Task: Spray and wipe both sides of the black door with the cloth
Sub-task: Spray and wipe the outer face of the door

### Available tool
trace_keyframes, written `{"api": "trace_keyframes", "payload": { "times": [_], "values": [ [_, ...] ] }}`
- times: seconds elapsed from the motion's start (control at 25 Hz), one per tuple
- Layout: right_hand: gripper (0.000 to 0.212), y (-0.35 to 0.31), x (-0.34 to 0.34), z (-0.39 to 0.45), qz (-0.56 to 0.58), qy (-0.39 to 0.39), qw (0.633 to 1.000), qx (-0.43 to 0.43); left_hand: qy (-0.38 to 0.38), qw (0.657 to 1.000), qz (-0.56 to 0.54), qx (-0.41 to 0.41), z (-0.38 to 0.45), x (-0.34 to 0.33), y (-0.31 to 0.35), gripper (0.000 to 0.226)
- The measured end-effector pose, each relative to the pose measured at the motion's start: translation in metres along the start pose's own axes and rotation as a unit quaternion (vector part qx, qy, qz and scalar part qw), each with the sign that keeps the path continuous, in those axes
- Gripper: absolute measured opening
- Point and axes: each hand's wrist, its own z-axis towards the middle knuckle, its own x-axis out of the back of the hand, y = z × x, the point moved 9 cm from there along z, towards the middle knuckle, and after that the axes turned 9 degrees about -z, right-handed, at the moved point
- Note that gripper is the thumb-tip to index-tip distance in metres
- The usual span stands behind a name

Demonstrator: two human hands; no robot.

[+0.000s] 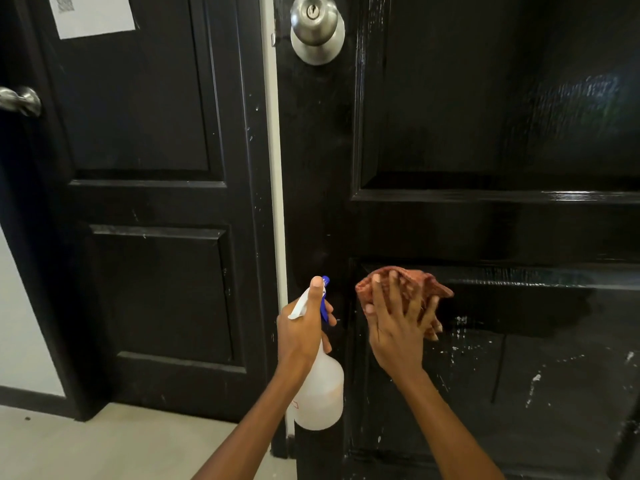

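Cloth [412, 284], reddish-brown, bunched: pressed flat against the black door [485, 220] under my right hand [398, 327], at the upper left corner of the lower recessed panel. Fingers [393, 289] spread and mostly straight over the fabric, with folds showing above the fingertips and out to the right of the palm.

Spray bottle [320, 393], translucent white with a blue nozzle and trigger: gripped in my left hand [299, 334], thumb laid along the top of the sprayer head, remaining fingers curled round the neck and trigger. Bottle upright, just left of the cloth and apart from it, in front of the door's left stile, nozzle toward the door.

Door surface: glossy; white droplets and streaks scattered across the lower panel, below and to the right of the cloth.

Door knob [317, 27], silver, keyed: on the same stile, well above both hands.

Second black door [149, 202], to the left beyond a narrow white strip [275, 168]: paper sheet [95, 13] fixed near its top, metal handle [20, 100] at its far left edge.

Floor [104, 445], pale: lower left.
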Motion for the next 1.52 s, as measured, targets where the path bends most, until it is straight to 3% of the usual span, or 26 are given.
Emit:
{"api": "trace_keyframes", "payload": {
  "times": [0.08, 0.28, 0.44, 0.6, 0.76, 0.84, 1.0, 1.2, 1.32, 1.44, 1.52],
  "values": [
    [0.058, -0.025, 0.009, 0.023, -0.012, 0.018, 0.999, 0.046, 0.018, 1.000, 0.000, -0.007, -0.005, 0.012, -0.003, 0.060],
    [0.060, -0.046, 0.010, 0.029, 0.003, 0.034, 0.998, 0.046, 0.057, 0.998, 0.003, 0.005, -0.017, 0.030, -0.025, 0.058],
    [0.083, -0.033, -0.029, -0.055, -0.030, -0.042, 0.987, 0.151, 0.056, 0.998, 0.010, 0.017, -0.025, 0.028, -0.043, 0.058],
    [0.098, -0.009, -0.059, -0.141, -0.102, -0.126, 0.946, 0.279, 0.049, 0.998, 0.021, 0.025, -0.035, 0.031, -0.049, 0.058],
    [0.102, -0.016, -0.057, -0.119, -0.106, -0.123, 0.958, 0.236, 0.059, 0.998, 0.018, 0.010, -0.033, 0.042, -0.045, 0.057],
    [0.101, -0.028, -0.040, -0.075, -0.096, -0.082, 0.972, 0.199, 0.063, 0.998, 0.021, -0.007, -0.031, 0.047, -0.038, 0.057],
    [0.068, -0.064, 0.020, 0.046, -0.038, 0.021, 0.991, 0.129, 0.105, 0.994, 0.012, -0.038, -0.030, 0.063, -0.028, 0.054],
    [0.059, -0.127, 0.038, 0.111, -0.017, 0.060, 0.990, 0.130, 0.144, 0.987, 0.025, -0.068, -0.023, 0.091, -0.025, 0.050],
    [0.068, -0.147, 0.000, 0.044, -0.027, 0.038, 0.962, 0.268, 0.152, 0.985, 0.029, -0.072, -0.021, 0.106, -0.028, 0.053],
    [0.087, -0.150, -0.061, -0.067, -0.084, -0.066, 0.893, 0.438, 0.163, 0.984, 0.040, -0.064, -0.029, 0.116, -0.034, 0.056],
    [0.092, -0.142, -0.084, -0.118, -0.102, -0.130, 0.857, 0.488, 0.162, 0.984, 0.054, -0.054, -0.036, 0.120, -0.037, 0.059]
  ]
}}
